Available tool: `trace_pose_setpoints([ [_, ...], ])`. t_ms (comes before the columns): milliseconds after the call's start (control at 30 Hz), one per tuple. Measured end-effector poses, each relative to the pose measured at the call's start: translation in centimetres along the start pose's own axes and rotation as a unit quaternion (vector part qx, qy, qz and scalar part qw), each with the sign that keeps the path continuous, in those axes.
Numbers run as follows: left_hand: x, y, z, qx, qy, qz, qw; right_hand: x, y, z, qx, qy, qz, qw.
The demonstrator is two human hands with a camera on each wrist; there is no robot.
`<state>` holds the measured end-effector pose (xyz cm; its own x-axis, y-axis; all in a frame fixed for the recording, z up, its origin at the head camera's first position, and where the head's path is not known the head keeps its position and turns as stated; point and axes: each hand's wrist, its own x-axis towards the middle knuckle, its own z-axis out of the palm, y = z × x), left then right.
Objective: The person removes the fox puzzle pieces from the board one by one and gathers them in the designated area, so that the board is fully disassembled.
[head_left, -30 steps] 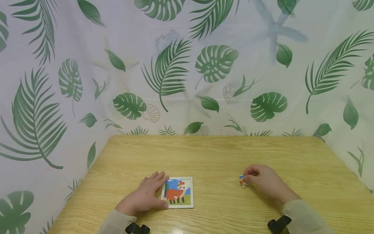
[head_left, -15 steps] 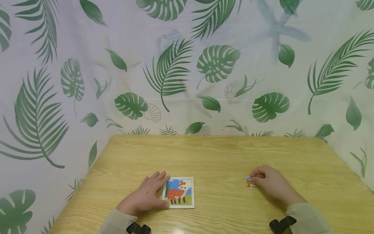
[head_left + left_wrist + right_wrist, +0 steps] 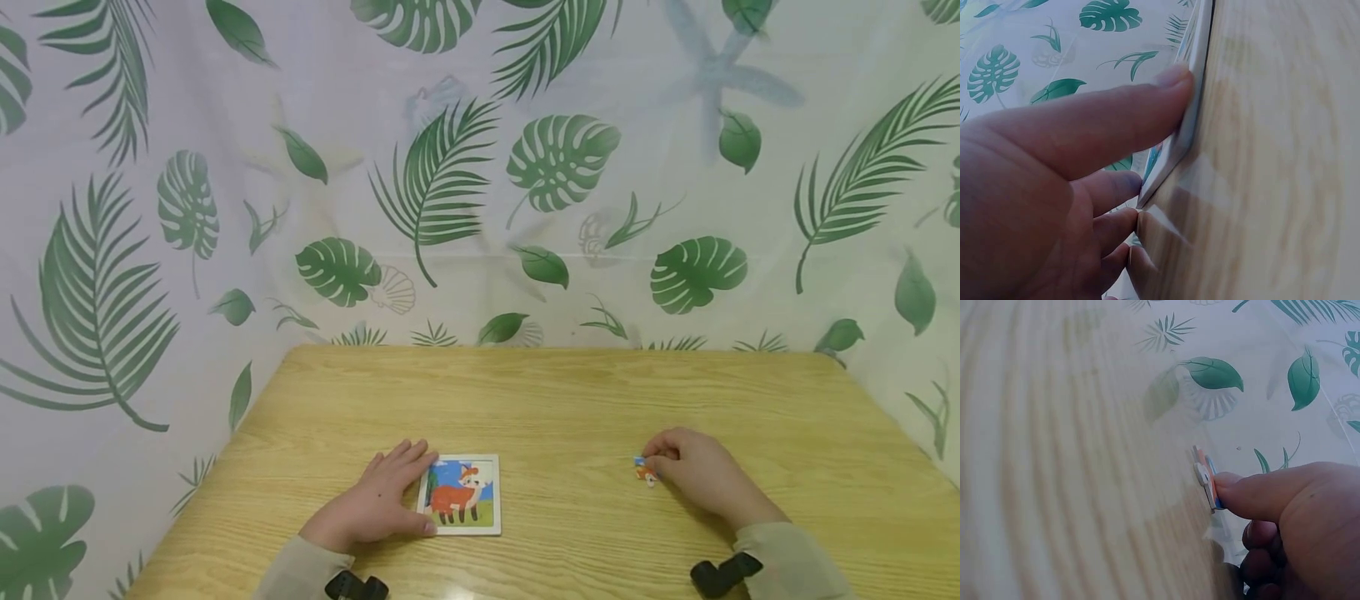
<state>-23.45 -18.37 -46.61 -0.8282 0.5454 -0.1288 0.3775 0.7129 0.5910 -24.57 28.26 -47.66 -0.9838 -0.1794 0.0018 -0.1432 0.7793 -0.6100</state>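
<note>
A small square fox jigsaw puzzle [image 3: 452, 498] in a white frame lies on the wooden table, with a pale patch at its upper right. My left hand [image 3: 378, 500] rests along its left side, fingers spread and fairly straight. In the left wrist view, the thumb [image 3: 1141, 112] presses on the frame's edge [image 3: 1194, 119] and the index fingertip touches a corner. Off to the right, my right hand [image 3: 690, 471] pinches a jigsaw piece [image 3: 645, 472] coloured blue, orange and white. The right wrist view shows that piece [image 3: 1205, 478] nearly edge-on, close over the table, the thumb on its face.
The wooden table [image 3: 555, 400] stretches back to a leaf-patterned cloth [image 3: 465, 183] that hangs behind it and at both sides. A black wrist camera [image 3: 356, 586] is strapped to the left wrist, another black camera [image 3: 723, 575] to the right.
My right hand has shifted a little to the right with the jigsaw piece, then nearly stopped. The left hand keeps its place on the puzzle; the head view has turned slightly.
</note>
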Motion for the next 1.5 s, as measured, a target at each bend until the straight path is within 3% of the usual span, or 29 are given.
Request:
trace_pose_setpoints([
  [533,-0.1,0.0,0.1,-0.002,0.002,0.003,1.0000,-0.1,0.2,0.1,-0.010,0.015,0.006,0.9998],
  [767,-0.1,0.1,0.2,-0.003,0.004,0.000,1.0000,-0.2,0.6,0.0,0.034,0.050,0.018,0.9980],
  [967,-0.2,0.5,0.1,-0.011,0.005,-0.006,0.9999,-0.5,0.6,0.0,0.032,0.083,0.018,0.9959],
  [1200,-0.2,0.8,0.1,-0.014,-0.002,-0.010,0.9998,-1.4,-1.5,-0.7,0.084,0.080,0.023,0.9929],
  [1500,-0.2,0.8,0.0,-0.011,0.001,-0.016,0.9998,-0.7,-6.0,0.7,0.139,0.028,-0.026,0.9895],
])
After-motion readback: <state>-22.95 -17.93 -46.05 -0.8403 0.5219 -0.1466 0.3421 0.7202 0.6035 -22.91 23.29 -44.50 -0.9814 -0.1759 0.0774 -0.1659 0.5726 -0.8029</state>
